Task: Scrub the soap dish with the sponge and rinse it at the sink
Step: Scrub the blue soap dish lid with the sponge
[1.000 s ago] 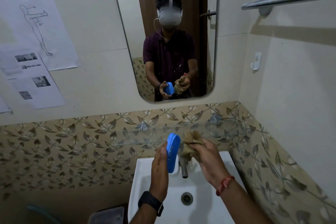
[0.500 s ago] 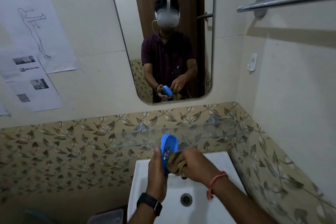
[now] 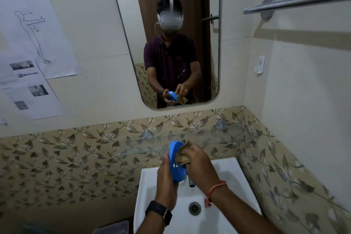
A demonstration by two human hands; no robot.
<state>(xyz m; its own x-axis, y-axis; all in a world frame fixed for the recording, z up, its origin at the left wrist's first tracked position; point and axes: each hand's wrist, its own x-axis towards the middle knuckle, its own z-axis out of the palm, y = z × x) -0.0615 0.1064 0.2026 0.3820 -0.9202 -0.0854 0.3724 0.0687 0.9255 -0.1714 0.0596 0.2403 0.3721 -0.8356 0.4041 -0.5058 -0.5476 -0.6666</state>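
Note:
Above the white sink (image 3: 150,192), my left hand (image 3: 166,180) holds the blue soap dish (image 3: 175,161) on edge, its slotted inside facing right. My right hand (image 3: 197,165) grips a crumpled brownish sponge (image 3: 182,156) and presses it into the dish's upper part. The tap (image 3: 190,181) shows just below my right hand, mostly hidden by it. No water is seen running. The drain (image 3: 194,208) lies in the basin below my wrists.
A glass shelf (image 3: 218,138) runs along the leaf-patterned tiles right behind my hands. A mirror (image 3: 214,43) hangs above it, reflecting the person. A towel rail (image 3: 296,1) crosses the right wall. Papers (image 3: 32,47) are stuck on the left wall. A plastic container (image 3: 114,228) sits low, left of the sink.
My right hand brought the sponge from beside the dish onto its inner face. The dish tilted so its slots face right, and both hands shifted slightly.

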